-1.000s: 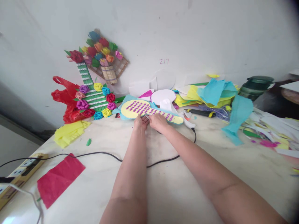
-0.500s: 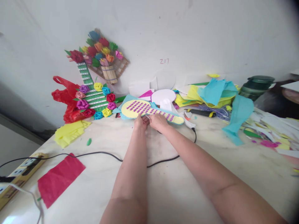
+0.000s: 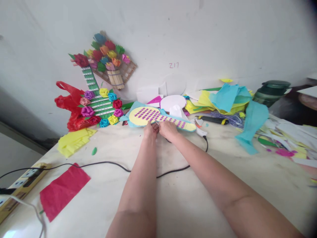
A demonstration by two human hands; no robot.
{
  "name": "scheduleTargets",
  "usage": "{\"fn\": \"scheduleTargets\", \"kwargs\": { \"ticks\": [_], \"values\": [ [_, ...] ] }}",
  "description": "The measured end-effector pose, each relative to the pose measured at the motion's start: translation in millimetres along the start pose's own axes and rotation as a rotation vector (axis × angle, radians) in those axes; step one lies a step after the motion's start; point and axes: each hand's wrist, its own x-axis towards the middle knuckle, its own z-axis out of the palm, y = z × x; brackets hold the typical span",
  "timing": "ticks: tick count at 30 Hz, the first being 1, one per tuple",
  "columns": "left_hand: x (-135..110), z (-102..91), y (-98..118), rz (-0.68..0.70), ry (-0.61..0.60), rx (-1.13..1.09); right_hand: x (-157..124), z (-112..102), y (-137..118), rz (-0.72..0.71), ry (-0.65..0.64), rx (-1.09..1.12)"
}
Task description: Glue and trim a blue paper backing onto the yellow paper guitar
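A yellow guitar-shaped cutout (image 3: 133, 116) with rows of purple strips lies toward the back of the table, blue crepe paper (image 3: 135, 105) showing around its edge. At its near edge are both my hands, close together. My left hand (image 3: 150, 128), palm partly up, has its fingers curled against the blue edge below the cutout. Beside it, my right hand (image 3: 168, 128) is closed at the same edge, fingers pressed together. Whatever sits between the fingertips is too small and hidden to name. A white tool with a black cord (image 3: 201, 132) lies right of the cutout.
Flower-trimmed green guitar craft (image 3: 102, 107) and a red plastic bag (image 3: 74, 112) stand at the left. Yellow crepe paper (image 3: 74, 140), red crepe paper (image 3: 65, 191) and a power strip (image 3: 24, 181) lie nearer. A black cord (image 3: 109, 162) crosses the table. Paper scraps (image 3: 294, 142) crowd the right.
Both hands stay at the near edge of the cutout with only slight finger movement. The cutout has shifted very slightly; the rest looks the same.
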Motion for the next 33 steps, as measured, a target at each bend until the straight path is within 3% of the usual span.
{"fn": "scheduleTargets", "kwargs": {
  "ticks": [14, 23, 33],
  "values": [
    [-0.4, 0.4, -6.1, 0.065, 0.016, 0.013, 0.9, 3.7, -1.7, 0.008, -0.015, 0.004],
    [-2.9, -0.2, 1.1, 0.01, -0.025, -0.009, 2.8, 8.1, -0.5, 0.004, 0.021, 0.022],
    [-3.1, -0.1, -1.6, 0.033, -0.01, -0.008, 9.0, 7.7, -0.2, 0.093, -0.013, 0.098]
  ]
}}
